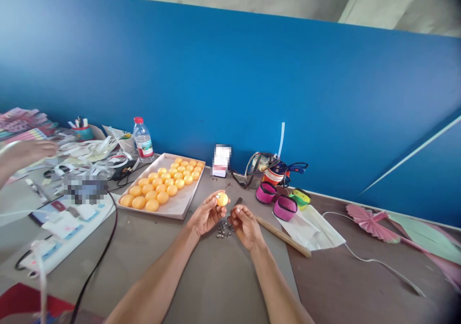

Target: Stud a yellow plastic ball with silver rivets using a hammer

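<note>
My left hand [208, 214] holds an orange ping-pong ball [222, 199] between thumb and fingers, above the table. Close to its right, my right hand [245, 222] is closed in a pinch; whatever sits between its fingertips is too small to make out. Below and between both hands lies a small pile of shiny metal pieces [224, 230]. A wooden-handled tool [284, 236], perhaps a hammer, rests beside my right hand, its dark end partly hidden behind the fingers. To the left, a shallow tray [182, 203] carries several rows of similar orange balls [157, 182].
Left of the tray are a plastic bottle [143, 142], a power strip [74, 235] and tangled white straps [97, 153]. Another person's hand [34, 152] is at far left. Pink bands [285, 207], white sheets [317, 230] and a pink paper fan [370, 224] lie right. A blue partition [230, 83] stands behind.
</note>
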A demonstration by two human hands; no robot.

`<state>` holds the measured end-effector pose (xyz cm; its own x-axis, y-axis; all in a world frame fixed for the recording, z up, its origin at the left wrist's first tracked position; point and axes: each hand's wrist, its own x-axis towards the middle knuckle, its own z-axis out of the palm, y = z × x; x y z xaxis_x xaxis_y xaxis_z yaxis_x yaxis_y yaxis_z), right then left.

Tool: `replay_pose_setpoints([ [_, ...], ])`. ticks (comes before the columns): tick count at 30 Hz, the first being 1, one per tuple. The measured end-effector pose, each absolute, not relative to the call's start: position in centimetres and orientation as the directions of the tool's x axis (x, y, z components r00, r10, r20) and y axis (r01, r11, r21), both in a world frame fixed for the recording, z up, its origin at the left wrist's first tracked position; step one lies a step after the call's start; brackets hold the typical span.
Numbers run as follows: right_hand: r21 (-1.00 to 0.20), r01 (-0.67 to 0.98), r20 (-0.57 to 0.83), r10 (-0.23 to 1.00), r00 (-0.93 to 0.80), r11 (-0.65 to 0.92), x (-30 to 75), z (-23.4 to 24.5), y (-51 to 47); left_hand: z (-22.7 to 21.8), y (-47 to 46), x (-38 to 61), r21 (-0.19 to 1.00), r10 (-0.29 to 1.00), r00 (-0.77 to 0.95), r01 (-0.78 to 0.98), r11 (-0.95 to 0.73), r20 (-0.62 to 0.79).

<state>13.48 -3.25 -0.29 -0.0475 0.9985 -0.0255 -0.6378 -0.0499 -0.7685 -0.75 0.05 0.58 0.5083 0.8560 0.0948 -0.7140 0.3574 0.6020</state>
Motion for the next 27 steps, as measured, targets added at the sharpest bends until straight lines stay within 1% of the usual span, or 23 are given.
replay_pose_setpoints([
  [5, -0.757, -0.649, -0.015, 0.996, -0.093, -0.073, 13.34, -0.1, -3.45, 0.74, -0.06, -0.75, 0.582, 0.852, 0.51, -0.731, 0.357, 0.117],
  [12, -0.742, -0.666, -0.004, 0.994, -0.11, -0.076, 13.41, 0.05, -3.51, 1.29, -0.3, -0.8, 0.581, 0.855, 0.51, -0.726, 0.369, 0.094],
  [18, -0.73, -0.681, 0.007, 0.995, -0.104, -0.065, 13.69, -0.09, -3.31, 0.88, -0.18, -0.75, 0.604, 0.855, 0.513, -0.705, 0.371, 0.074],
  [22, -0.742, -0.667, -0.006, 0.995, -0.095, -0.068, 13.64, 0.18, -3.45, 0.73, -0.2, -0.65, 0.631, 0.851, 0.523, -0.676, 0.38, 0.048],
  [27, -0.741, -0.671, 0.025, 0.999, -0.047, -0.013, 13.82, 0.23, -3.41, 0.63, -0.14, -0.4, 0.674, 0.863, 0.505, -0.65, 0.352, 0.037],
])
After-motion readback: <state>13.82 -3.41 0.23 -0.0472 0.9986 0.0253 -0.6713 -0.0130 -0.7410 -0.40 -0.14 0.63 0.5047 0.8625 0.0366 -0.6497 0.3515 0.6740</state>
